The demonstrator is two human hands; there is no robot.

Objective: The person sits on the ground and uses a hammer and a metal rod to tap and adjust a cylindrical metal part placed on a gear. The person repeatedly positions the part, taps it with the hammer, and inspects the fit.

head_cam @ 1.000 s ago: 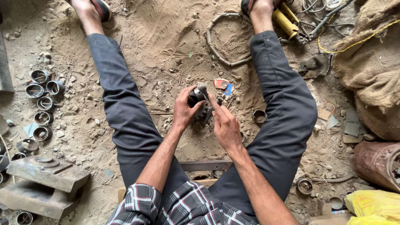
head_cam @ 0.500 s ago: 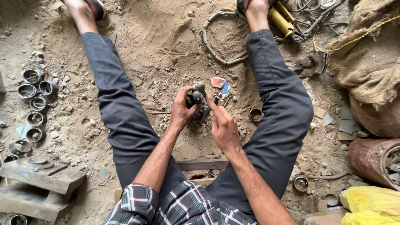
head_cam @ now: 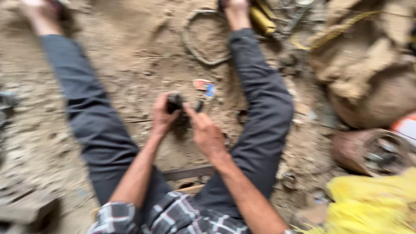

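Dark metal is what this is all about: a small blackish part (head_cam: 175, 103) sits between the person's knees, just above the sandy floor (head_cam: 143, 65), about mid-frame. Compared with half a second back, the whole view has swung and gone blurry, so the head clearly moved. The legs now run further up and left in the picture, and the row of little metal rings that lay at the left edge has mostly slid out of sight. The part itself hasn't really gone anywhere, though. It's in the same spot between the hands, so I'd say the work on it is simply carrying on, nothing released or put down.

Left hand (head_cam: 162, 117): curled round the left side of the part, fingers wrapped, looks like a proper grip. Right hand (head_cam: 207, 134): partly closed, its fingers reaching in to the part from the right and touching it near the top. With the blur I can't tell whether it's pinching a bit of it or just pressing on it.

Around them: a small red and blue scrap (head_cam: 203, 84) lies just beyond the hands, a bent wire hoop (head_cam: 190, 47) is further off near the right foot, a rusty can (head_cam: 368, 151) and a yellow bag (head_cam: 372, 203) sit on the near right.
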